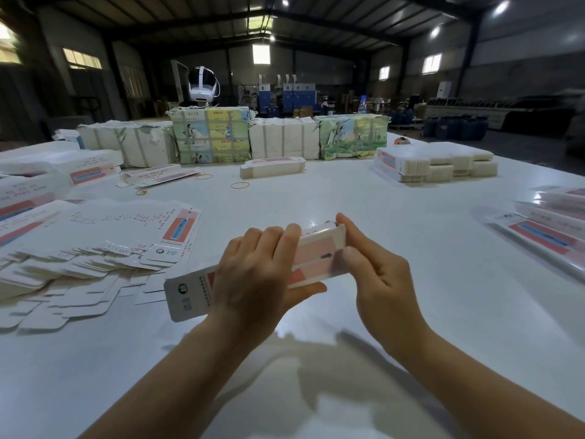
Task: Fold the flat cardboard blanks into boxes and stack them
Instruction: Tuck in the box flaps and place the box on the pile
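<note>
Above white table (411, 217), box (190, 294) gripped between hands.

Both bare forearms reaching forward from the bottom edge, converging at centre. Left hand (253, 277) back-up, fingers curled over the top of a box (319, 248), thumb underneath. Right hand (376, 274) at its far end, index finger stretched along the end, thumb pressing the near face.
</note>
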